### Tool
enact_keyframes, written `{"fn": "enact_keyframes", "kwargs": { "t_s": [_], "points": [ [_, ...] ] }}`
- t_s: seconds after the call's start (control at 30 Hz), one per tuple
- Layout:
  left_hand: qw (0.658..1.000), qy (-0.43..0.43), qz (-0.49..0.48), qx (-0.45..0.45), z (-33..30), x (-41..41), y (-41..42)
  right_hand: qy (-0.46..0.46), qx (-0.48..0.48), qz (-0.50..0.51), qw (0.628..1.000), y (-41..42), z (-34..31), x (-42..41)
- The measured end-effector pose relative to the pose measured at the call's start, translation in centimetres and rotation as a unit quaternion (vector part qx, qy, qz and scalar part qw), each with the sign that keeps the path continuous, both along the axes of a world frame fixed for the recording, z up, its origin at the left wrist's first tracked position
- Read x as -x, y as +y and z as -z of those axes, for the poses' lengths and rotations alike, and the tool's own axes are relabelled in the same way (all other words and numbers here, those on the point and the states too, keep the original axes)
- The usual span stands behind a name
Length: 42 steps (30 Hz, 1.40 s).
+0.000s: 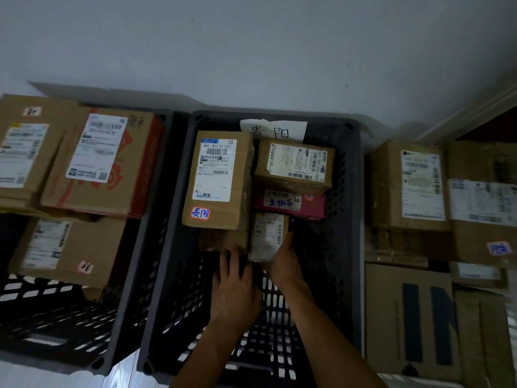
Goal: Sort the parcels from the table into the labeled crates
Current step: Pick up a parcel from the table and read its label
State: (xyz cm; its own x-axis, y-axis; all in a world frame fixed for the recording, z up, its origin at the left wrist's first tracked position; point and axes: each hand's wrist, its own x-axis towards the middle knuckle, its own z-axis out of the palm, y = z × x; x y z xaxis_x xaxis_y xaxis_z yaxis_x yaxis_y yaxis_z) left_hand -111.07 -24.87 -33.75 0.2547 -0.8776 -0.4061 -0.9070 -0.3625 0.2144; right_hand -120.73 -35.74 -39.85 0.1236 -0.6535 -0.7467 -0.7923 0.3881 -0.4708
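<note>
Fingers of the right hand (pixel 284 261) curl round the near right edge of a small labelled parcel (pixel 268 237), thumb side against its label; the grasp is firm. Fingers of the left hand (pixel 233 289) lie straight and spread, palm down, tips just touching the near edge of a low brown parcel (pixel 223 240) beside it; nothing clenched there.

Small labelled parcel: long axis runs away from the person toward the wall, label face up, slightly tilted. It sits inside the middle dark crate (pixel 353 219), near its centre, just below a pink box (pixel 289 204).

Both forearms come in from the bottom edge, angled up and left, wrists over the crate's slotted floor.

Same crate, far end: tall brown parcel (pixel 219 179) on the left, long axis toward the wall, a handwritten sticker near its lower end; a wider brown parcel (pixel 295 165) on the right, lying across. A handwritten paper tag (pixel 272 130) on the far rim.

Left crate (pixel 145 247) holds several cartons. Stacked cartons (pixel 408 186) stand to the right.
</note>
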Motion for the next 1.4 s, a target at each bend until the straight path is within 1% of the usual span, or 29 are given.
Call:
{"fn": "enact_keyframes", "kwargs": {
  "t_s": [0.13,0.3,0.4,0.5,0.57,0.67,0.77,0.9,1.07,1.17,1.4],
  "points": [
    [0.999,0.018,0.003,-0.036,-1.7,-0.1,-0.7,0.003,-0.019,-0.011,1.0,-0.7,-1.1,0.1],
    [0.996,0.013,0.013,-0.089,-2.8,-0.9,-1.0,-0.006,0.044,-0.028,0.999,-1.6,-3.7,0.0],
    [0.996,0.005,0.022,-0.085,-3.2,-1.5,-1.1,-0.006,0.063,-0.056,0.996,-2.7,-6.8,-0.2],
    [0.998,-0.001,0.033,-0.062,-5.6,-1.6,-2.1,-0.008,0.083,-0.092,0.992,-3.6,-10.1,0.0],
    [0.996,-0.001,0.047,-0.076,-7.2,-1.5,-2.9,0.013,0.093,-0.133,0.987,-4.0,-12.4,-0.1],
    [0.996,0.023,0.077,-0.046,-10.0,-1.8,-4.2,0.019,0.108,-0.171,0.979,-4.6,-15.6,0.0],
    [0.996,0.022,0.08,-0.031,-13.6,-1.6,-5.3,0.031,0.13,-0.214,0.968,-5.3,-18.9,0.3],
    [0.998,-0.026,0.059,-0.002,-18.7,-1.7,-6.7,0.043,0.168,-0.254,0.952,-6.7,-24.6,1.3],
    [0.996,-0.052,0.04,0.059,-25.7,-3.0,-8.1,0.031,0.231,-0.296,0.926,-8.4,-32.3,2.7],
    [0.995,-0.058,0.017,0.079,-31.0,-2.6,-7.0,0.03,0.26,-0.326,0.908,-7.9,-37.5,3.6],
    [0.984,-0.098,-0.025,0.146,-43.1,-2.2,-3.5,0.04,0.346,-0.398,0.848,-5.5,-49.5,3.8]
  ]
}}
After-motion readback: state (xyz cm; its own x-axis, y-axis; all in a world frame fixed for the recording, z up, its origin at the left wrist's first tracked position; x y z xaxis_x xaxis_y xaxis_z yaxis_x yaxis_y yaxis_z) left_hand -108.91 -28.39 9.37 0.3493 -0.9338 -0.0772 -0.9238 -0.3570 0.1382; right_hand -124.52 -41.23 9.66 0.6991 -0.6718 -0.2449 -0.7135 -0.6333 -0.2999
